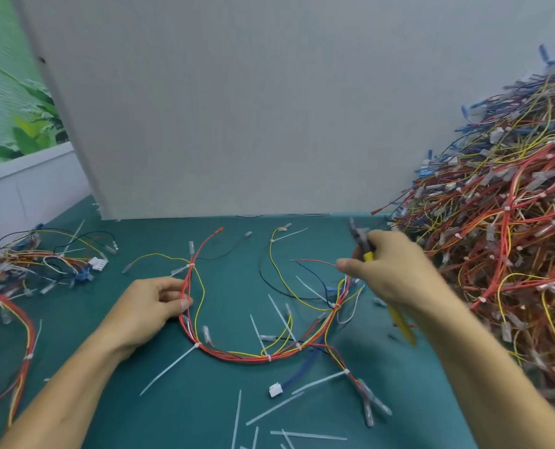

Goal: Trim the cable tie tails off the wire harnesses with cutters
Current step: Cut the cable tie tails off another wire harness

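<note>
Cut tie tails (274,408), at least five, lie loose at the near edge of the bench (172,400), between the two forearms. One wire harness (253,354) rests on the green surface at mid-bench in a U-shaped curve, made mainly of red and yellow wires with one black lead. At least six white cable ties with untrimmed tails can be counted along it, among them one tie (198,345) at the left bend of the curve. One white connector (274,390) on a blue lead lies towards the near edge.

Left hand (149,306): thumb and fingers pinch the red wires of the left limb of the harness, the palm resting low over the bench.

Right hand (396,273): fingers curled round one pair of cutters (399,320) with yellow handles. The dark head points towards the far edge and is raised above the right limb of the harness. The forefinger is extended next to a thin red lead. Motion blur hides whether the blades are apart or closed.

Two further stocks of harnesses are present: a large heap (496,222) along the right edge, and a small bundle (26,270) at the left edge. One grey board (237,108) stands upright along the far edge.
</note>
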Demonstrator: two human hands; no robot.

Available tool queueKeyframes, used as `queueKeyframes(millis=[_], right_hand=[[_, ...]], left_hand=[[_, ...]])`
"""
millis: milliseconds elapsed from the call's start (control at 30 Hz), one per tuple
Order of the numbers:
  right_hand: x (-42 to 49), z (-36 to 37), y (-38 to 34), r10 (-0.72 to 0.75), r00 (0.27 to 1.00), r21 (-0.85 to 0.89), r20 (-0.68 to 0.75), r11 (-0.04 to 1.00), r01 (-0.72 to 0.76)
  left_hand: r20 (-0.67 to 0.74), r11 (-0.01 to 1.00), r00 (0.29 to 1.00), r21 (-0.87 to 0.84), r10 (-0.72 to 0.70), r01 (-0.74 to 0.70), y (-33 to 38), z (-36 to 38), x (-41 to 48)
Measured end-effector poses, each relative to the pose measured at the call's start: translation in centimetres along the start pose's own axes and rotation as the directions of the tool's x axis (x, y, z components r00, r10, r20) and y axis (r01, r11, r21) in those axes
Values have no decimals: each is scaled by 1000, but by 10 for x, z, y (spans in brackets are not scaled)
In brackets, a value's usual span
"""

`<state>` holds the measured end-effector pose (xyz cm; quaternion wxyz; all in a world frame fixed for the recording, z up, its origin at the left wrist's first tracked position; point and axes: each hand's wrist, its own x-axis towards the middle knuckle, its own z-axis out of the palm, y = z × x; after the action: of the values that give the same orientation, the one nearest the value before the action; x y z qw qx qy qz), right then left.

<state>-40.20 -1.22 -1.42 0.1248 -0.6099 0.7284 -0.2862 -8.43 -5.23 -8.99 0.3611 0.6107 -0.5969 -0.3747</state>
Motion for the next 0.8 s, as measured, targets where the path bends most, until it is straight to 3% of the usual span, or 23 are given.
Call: queueKeyframes(millis=[133,300,367,467,567,667,733,800], right_hand=[[-5,46,-10,-8,997,-26,76,1000,10],[9,33,20,120,986,-222,-111,965,-143],[12,21,36,183,976,-319,-122,924,-213],[8,13,51,284,959,-469,16,849,-244],[8,-11,51,347,920,-484,183,846,-223],[6,-53,47,297,905,-440,304,886,-143],[0,-75,41,255,925,-440,281,891,-112],[-7,-83,30,139,974,-458,181,888,-41]], left_hand=[[-16,1000,1000,12,-14,14,0,-1,0],[-148,997,987,19,-65,69,-2,-1,4],[-181,994,980,50,-85,95,-2,0,5],[-198,987,975,100,-106,128,-2,-1,4],[-216,975,971,166,-106,144,1,-1,2],[-237,960,968,240,-88,146,4,1,1],[-270,915,960,366,-69,168,6,2,-1],[-361,821,926,558,108,122,12,5,-5]])
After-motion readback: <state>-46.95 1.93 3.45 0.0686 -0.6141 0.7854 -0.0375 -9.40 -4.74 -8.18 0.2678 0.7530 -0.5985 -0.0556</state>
